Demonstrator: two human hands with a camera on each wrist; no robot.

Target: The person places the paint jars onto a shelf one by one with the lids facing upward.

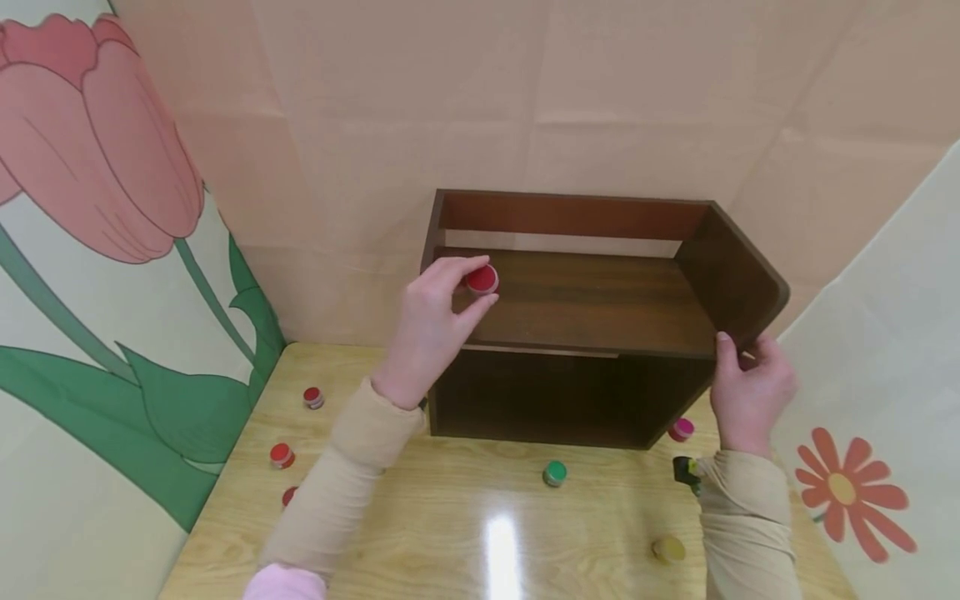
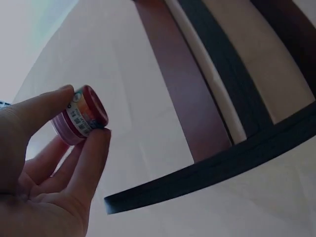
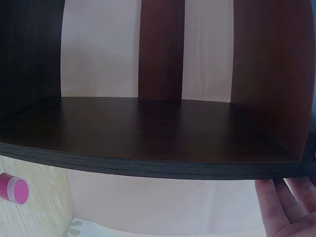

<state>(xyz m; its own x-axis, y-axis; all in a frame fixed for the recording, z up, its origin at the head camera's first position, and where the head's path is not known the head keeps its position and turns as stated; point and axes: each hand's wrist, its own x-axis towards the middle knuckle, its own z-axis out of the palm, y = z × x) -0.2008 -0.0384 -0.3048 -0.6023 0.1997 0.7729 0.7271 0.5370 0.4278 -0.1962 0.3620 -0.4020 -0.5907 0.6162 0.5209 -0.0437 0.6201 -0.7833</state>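
Fingers of the left hand (image 1: pixel 435 317) pinch a red-lidded jar (image 1: pixel 482 280) near the brown shelf's (image 1: pixel 592 300) left end, apparently not yet set down; the right hand (image 1: pixel 750 396) grips its right edge. Other jars (image 1: pixel 555 473) sit unshelved on the worktop (image 1: pixel 420 517).

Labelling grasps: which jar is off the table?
The red-lidded jar pinched in the left hand; the other visible jars all rest on the table.

Near the left edge of the pale wood-grain table (image 1: pixel 435 533), a beige sleeve (image 1: pixel 318 508) partly hides a round red-lidded jar (image 1: pixel 288 495). The label print (image 2: pixel 78 120) on the held red cylindrical jar (image 2: pixel 83 114) is too blurred to read.
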